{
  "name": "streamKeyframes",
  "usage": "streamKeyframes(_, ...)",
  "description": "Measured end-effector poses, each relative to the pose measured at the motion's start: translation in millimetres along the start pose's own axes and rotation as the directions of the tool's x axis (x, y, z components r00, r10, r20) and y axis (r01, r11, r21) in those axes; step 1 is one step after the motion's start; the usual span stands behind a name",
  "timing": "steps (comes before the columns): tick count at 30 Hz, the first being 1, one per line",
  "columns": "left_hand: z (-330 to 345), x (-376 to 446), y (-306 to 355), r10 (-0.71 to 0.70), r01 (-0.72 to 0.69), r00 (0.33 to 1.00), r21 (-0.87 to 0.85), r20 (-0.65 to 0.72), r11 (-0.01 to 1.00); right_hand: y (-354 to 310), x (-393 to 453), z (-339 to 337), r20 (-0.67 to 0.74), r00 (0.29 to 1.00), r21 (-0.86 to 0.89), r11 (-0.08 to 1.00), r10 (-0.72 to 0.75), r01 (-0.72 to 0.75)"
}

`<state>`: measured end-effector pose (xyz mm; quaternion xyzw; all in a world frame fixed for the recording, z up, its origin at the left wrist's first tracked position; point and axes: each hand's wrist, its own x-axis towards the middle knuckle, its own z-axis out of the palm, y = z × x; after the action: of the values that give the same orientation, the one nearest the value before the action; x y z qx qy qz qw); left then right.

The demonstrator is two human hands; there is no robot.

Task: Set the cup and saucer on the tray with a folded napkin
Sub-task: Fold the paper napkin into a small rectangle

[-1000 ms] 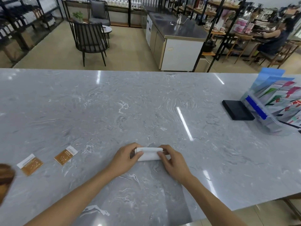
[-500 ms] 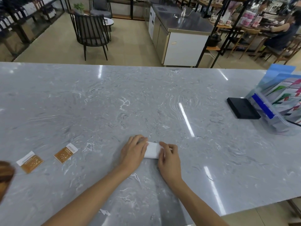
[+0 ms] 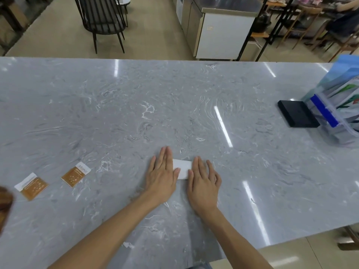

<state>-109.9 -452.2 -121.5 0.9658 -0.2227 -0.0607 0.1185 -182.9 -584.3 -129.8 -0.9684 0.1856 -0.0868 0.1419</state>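
Note:
A white folded napkin (image 3: 182,169) lies flat on the grey marble counter (image 3: 174,105), near its front middle. My left hand (image 3: 162,175) presses on the napkin's left end with straight fingers. My right hand (image 3: 204,179) lies flat over its right end, fingers also straight. Only the strip of napkin between the two hands shows. No cup, saucer or tray is in view, apart from a brown wooden edge (image 3: 4,199) at the far left whose nature I cannot tell.
Two orange-and-white sachets (image 3: 76,174) (image 3: 32,186) lie at the left of the counter. A black box (image 3: 297,115) and a clear holder of leaflets (image 3: 338,113) stand at the right. Beyond the counter are a black chair (image 3: 103,18) and a steel-topped cabinet (image 3: 219,26).
Both hands went from pinching the napkin's ends with curled fingers to lying flat on it with straight fingers. The napkin now looks flatter. The camera has tilted down.

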Motion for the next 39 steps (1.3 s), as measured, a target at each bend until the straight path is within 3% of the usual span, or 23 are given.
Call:
streamKeyframes(3,-3.3,-2.1,1.1,0.001,0.0,0.999,-0.014,0.037,1.0,-3.9,-0.8,-6.5,0.081,0.995,0.013,0.998,0.055,-0.057)
streamKeyframes(5,-4.2,-2.6,0.3,-0.001,0.003,0.999,-0.028,0.054,1.0,-7.7,-1.7,-14.1,0.08,0.99,0.112,0.986,0.115,-0.123)
streamKeyframes(7,-3.5,-1.7,0.2,-0.012,0.015,0.998,-0.04,0.063,0.999,-10.6,0.8,-22.9,0.087,0.977,0.279,0.937,0.194,-0.211)
streamKeyframes(10,-0.9,-2.6,0.3,-0.034,0.038,0.997,-0.068,0.067,0.997,-12.6,13.8,-36.2,0.247,0.917,0.391,0.834,0.312,-0.389)
streamKeyframes(12,0.4,-3.8,-0.6,-0.045,0.052,0.997,-0.1,0.068,0.994,-15.0,23.2,-45.1,0.366,0.848,0.475,0.707,0.382,-0.524)
streamKeyframes(14,1.4,-4.0,-2.4,-0.049,0.056,0.997,-0.122,0.064,0.991,-15.3,29.0,-52.9,0.468,0.783,0.597,0.507,0.41,-0.622)
streamKeyframes(18,3.6,-4.9,-7.2,-0.035,0.04,0.999,-0.161,0.036,0.986,-23.3,30.8,-66.7,0.602,0.705,0.696,0.184,0.375,-0.694)
streamKeyframes(23,1.9,-9.5,-11.8,-0.061,0.063,0.998,-0.327,0.017,0.943,-39.3,18.7,-79.3,0.585,0.732,0.768,0.052,0.35,-0.639)
streamKeyframes(28,-15.8,-19.5,-13.4,-0.075,0.017,0.994,-0.6,-0.073,0.8,-48.7,8.5,-95.2,0.558,0.757,0.815,-0.053,0.339,-0.577)
streamKeyframes(31,-33.1,-26.3,-13.6,-0.074,0.005,0.996,-0.828,-0.044,0.56,-52.6,3.1,-102.0,0.543,0.783,0.833,-0.081,0.304,-0.547)
streamKeyframes(34,-48.5,-32.7,-19.1,-0.122,0.024,0.992,-0.938,-0.02,0.345,-62.2,-2.7,-104.9,0.51,0.818,0.857,-0.076,0.268,-0.509)
streamKeyframes(36,-57.6,-37.8,-25.6,-0.15,0.012,0.988,-0.958,-0.032,0.286,-70.4,-7.5,-105.1,0.471,0.842,0.879,-0.06,0.265,-0.473)
streamKeyframes(39,-70.5,-48.1,-36.0,-0.178,-0.028,0.98,-0.956,-0.083,0.293,-81.9,-18.2,-105.0,0.373,0.887,0.92,0.014,0.272,-0.391)
